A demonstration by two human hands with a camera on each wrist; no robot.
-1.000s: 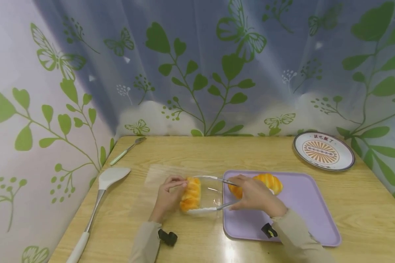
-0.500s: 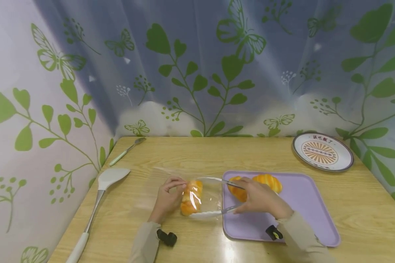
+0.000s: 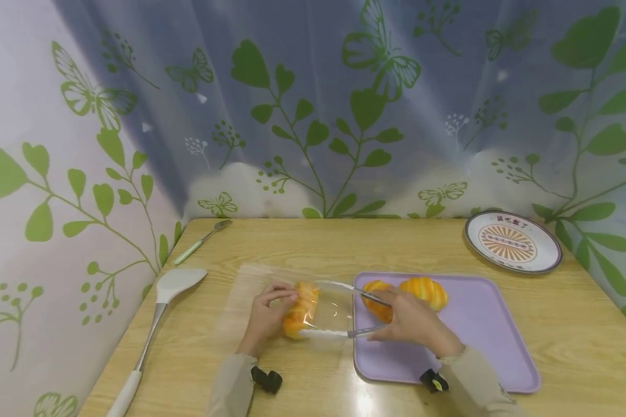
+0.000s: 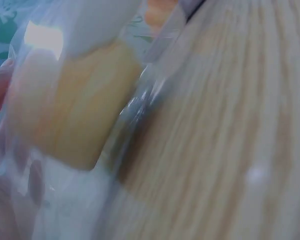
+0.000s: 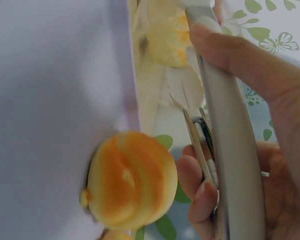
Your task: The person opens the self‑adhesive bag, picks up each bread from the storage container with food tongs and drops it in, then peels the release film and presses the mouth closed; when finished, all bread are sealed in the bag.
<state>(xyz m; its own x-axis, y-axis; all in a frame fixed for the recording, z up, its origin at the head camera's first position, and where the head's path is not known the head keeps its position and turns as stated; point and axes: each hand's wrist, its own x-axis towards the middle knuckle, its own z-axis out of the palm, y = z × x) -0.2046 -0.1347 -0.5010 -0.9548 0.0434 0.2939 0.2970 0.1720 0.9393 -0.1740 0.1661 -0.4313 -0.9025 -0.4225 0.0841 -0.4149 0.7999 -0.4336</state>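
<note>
In the head view, my left hand (image 3: 268,313) pinches a clear plastic bag (image 3: 336,310) at its left side, against the bread roll (image 3: 301,313) inside. My right hand (image 3: 417,324) grips metal tongs (image 3: 366,331) by the handle end. The tongs' two white tips reach into the bag on either side, spread apart near the bread. Up close in the left wrist view, the bread (image 4: 90,105) appears behind shiny plastic, beside one white tip (image 4: 102,25). The right wrist view shows my thumb and fingers around the tongs (image 5: 235,145).
A purple tray (image 3: 485,353) lies under my right hand, bearing two bread rolls; one roll (image 3: 425,292) sits behind the hand, another (image 3: 375,307) is partly covered by it. A plate (image 3: 511,240) stands back right. A white-headed turner (image 3: 159,310) and a fork (image 3: 200,243) lie left.
My right hand and the tongs have shifted slightly right and nearer. The bagged bread moves a little right, then back left. My left hand keeps its pinch almost in place.
</note>
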